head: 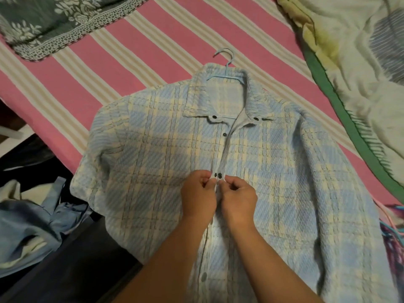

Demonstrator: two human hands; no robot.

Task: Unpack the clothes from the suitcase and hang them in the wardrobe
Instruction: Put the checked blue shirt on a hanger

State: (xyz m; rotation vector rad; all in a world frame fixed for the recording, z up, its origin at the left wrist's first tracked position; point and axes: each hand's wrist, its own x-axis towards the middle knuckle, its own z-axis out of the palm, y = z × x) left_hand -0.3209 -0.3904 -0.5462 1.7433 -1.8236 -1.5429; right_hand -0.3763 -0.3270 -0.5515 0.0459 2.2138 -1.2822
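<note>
- Plaid shirt [273,171] is laid flat, front up, on the striped bed [135,53], w/ a pale blue hanger [227,62] already threaded through the collar; the hook is pointed away from the person, toward the head of the bed.
- Shirt's long axis is run from collar (far) to hem (near, partly cut off by the frame edge); the button placket is aligned w/ that axis, roughly centred btw the two forearms.
- Left hand [197,193] is curled, its fingers [207,182] pinched on the left placket edge; right hand [239,196] is likewise curled, fingertips pinched on the right edge. The hands are nearly touching each other.
- A dark button [218,175] is seen just beyond the fingertips, equally near to both hands; prob. being fastened, though the hole itself can't be made out.
- Upper buttons at collar & chest appear undone; a lower one near the hem is visible.
- Judged step: shirt is being closed on the hanger before being lifted by the hook, which lies well beyond both hands along the same axis.
- More blue clothes [28,226] are piled at lower left, off the bed edge; whether in a suitcase can't be told.
- A rumpled quilt [349,62] is lying at right.
</note>
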